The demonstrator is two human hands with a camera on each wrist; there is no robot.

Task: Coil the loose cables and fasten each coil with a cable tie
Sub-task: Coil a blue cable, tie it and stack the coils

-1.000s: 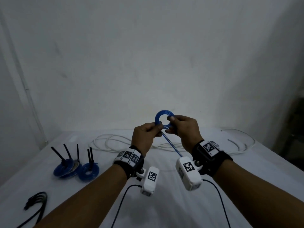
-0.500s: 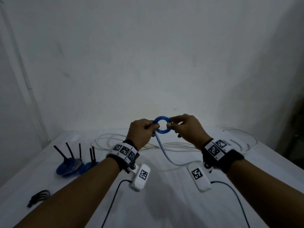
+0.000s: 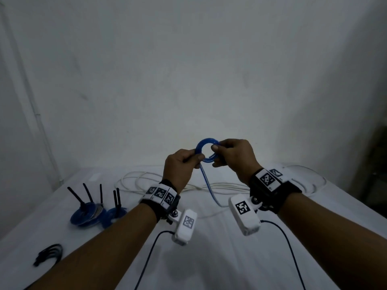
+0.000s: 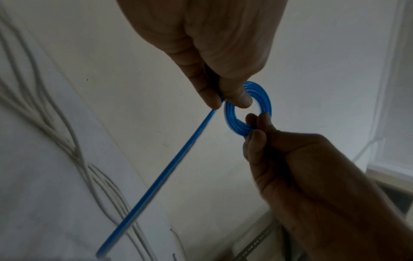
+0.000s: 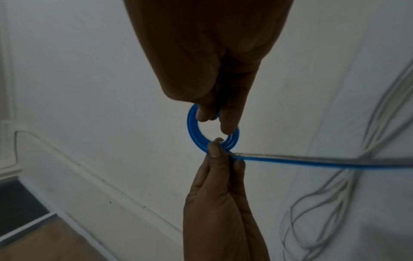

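A small coil of blue cable [image 3: 206,141] is held up in the air above the white table [image 3: 209,264]. My left hand [image 3: 196,159] pinches its lower left side between thumb and finger. My right hand [image 3: 215,148] pinches its right side. The loose blue tail [image 3: 206,185] runs down from the left hand's pinch to the table. In the left wrist view the coil [image 4: 263,95] sits between my left hand [image 4: 232,100] and my right hand [image 4: 257,123]. In the right wrist view my right hand [image 5: 214,120] grips the coil [image 5: 193,130], with the tail [image 5: 312,160] leaving to the right.
A loose white cable [image 3: 146,181] lies in long loops along the back of the table. Two blue coils [image 3: 88,214] with upright black ties stand at the left. A bundle of black cable ties [image 3: 50,253] lies near the front left edge. A wall rises behind.
Both hands turned the coil and shifted their pinches on it. The blue tail, hanging in a slack curve half a second ago, now runs straighter down from the left hand.
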